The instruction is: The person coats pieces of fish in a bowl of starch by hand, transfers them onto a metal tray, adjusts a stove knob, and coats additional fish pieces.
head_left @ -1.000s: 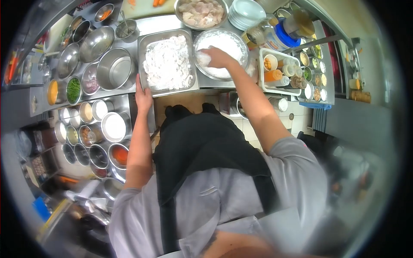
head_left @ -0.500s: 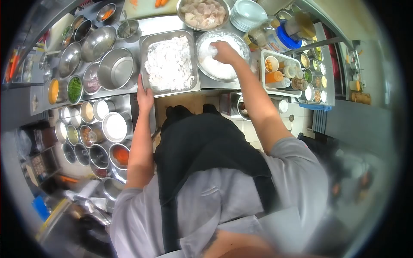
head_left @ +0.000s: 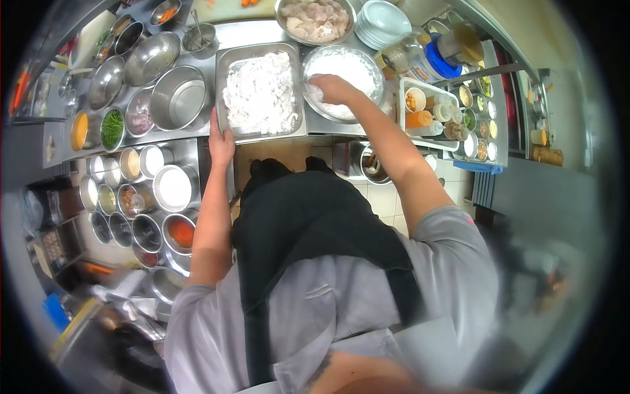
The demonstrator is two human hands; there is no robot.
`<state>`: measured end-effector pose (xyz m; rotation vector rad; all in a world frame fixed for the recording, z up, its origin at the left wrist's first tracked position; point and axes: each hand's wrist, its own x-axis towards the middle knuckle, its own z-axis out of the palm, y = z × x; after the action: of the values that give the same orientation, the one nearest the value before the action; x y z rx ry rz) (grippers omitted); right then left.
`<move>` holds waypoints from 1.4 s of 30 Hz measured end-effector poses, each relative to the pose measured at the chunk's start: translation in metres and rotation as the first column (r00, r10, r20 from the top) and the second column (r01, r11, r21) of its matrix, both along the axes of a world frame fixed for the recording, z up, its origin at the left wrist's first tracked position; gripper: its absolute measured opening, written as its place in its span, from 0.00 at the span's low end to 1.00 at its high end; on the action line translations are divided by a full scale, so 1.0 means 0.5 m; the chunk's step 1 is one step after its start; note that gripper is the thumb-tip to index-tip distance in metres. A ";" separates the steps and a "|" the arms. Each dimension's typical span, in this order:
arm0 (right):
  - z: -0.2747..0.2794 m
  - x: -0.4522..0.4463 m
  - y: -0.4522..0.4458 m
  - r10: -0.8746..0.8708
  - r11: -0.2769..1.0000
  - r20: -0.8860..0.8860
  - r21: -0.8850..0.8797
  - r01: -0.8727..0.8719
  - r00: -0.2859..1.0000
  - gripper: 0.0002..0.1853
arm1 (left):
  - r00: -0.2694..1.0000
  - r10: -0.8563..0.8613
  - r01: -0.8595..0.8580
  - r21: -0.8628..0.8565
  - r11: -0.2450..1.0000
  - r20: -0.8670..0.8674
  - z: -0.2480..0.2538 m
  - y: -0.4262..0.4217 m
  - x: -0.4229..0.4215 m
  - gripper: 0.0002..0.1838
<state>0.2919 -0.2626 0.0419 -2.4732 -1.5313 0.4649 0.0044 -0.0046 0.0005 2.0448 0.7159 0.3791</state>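
My left hand (head_left: 222, 144) holds the front left corner of a rectangular metal tray (head_left: 303, 125), fingers stretched along its outer side. Pale strips coated in white powder (head_left: 261, 95) fill the tray in a heap. Over the left part of a round metal bowl (head_left: 377, 108), my right hand (head_left: 336, 90) is closed, its fingertips bent down into white powder (head_left: 344, 64). Whatever lies in those fingers is hidden by the hand and the powder. Behind this bowl stands another metal bowl (head_left: 278, 18) with raw pale meat pieces (head_left: 318, 20).
A deep metal pot (head_left: 180, 98) stands left of the tray, among several steel bowls. Stacked plates (head_left: 382, 23) are at the back right. A white bin (head_left: 420, 136) of sauce bottles sits right of the powder bowl. Several ingredient tubs (head_left: 174, 189) are at lower left.
My right hand has shifted slightly left and toward me inside the powder bowl. My left hand stays at the tray corner. The whole view has shifted slightly.
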 end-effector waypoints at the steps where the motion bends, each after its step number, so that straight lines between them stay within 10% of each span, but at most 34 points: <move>1: 0.009 -0.005 0.004 -0.011 1.000 -0.037 -0.008 0.011 0.999 0.29 | 1.000 -0.003 0.003 -0.006 1.000 -0.007 0.002 0.000 0.002 0.39; 6: 0.072 0.012 0.003 -0.187 0.979 -0.080 -0.103 0.179 0.979 0.30 | 1.000 -0.007 0.007 -0.034 0.999 0.009 0.002 -0.001 0.003 0.39; 10: 0.093 0.060 -0.043 -0.396 0.892 -0.137 0.178 0.416 0.908 0.35 | 1.000 -0.002 0.002 -0.022 1.000 0.004 0.007 -0.003 0.001 0.39; 19: 0.278 0.049 -0.041 -0.468 0.856 -0.057 0.218 0.468 0.882 0.33 | 1.000 -0.011 0.010 -0.035 0.999 -0.010 0.010 -0.001 0.003 0.39; 24: 0.233 -0.023 0.093 -0.166 0.854 -0.325 0.424 0.300 0.931 0.23 | 1.000 -0.016 0.016 -0.024 1.000 0.016 0.008 -0.001 0.005 0.39; 33: 0.039 -0.144 0.266 -0.039 0.989 -0.300 0.126 0.080 0.953 0.31 | 1.000 -0.029 0.029 -0.030 0.999 0.011 0.010 -0.002 0.008 0.40; 35: 0.079 -0.126 0.232 -0.039 0.912 -0.318 0.377 0.164 0.947 0.26 | 1.000 -0.016 0.016 -0.048 0.999 -0.012 0.013 -0.004 0.006 0.40; 38: 0.102 -0.043 0.132 -0.309 0.826 -0.303 0.385 0.412 0.901 0.21 | 1.000 -0.001 0.000 -0.062 0.998 -0.016 0.012 -0.005 0.005 0.40; 42: 0.007 0.051 0.004 -0.669 0.725 0.131 -0.099 0.681 0.731 0.17 | 1.000 -0.004 0.003 -0.006 1.000 -0.013 0.015 -0.005 0.003 0.39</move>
<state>0.3173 -0.2603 0.0456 -2.9451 -0.5095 0.3326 0.0060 -0.0072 0.0080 2.0441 0.7206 0.3613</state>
